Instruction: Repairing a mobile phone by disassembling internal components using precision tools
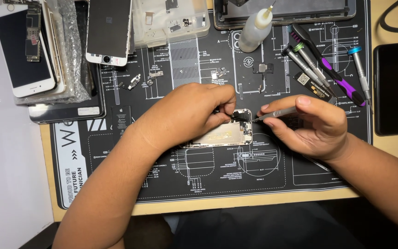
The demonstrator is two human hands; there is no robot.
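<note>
An opened phone housing [229,133] lies on the black repair mat [217,175], its insides facing up. My left hand [185,113] rests over it, and its fingertips pinch a small dark part at the housing's top corner. My right hand [312,124] holds a thin grey screwdriver [275,113] like a pen. The tool's tip touches that same corner, right beside the left fingertips.
Several screwdrivers [318,69] and a squeeze bottle [255,31] lie at the back right. Phone screens [109,30] and a white phone [24,50] are stacked at the back left. A clear parts box [171,20] and a dark phone [396,87] sit nearby. Small loose parts [134,82] dot the mat.
</note>
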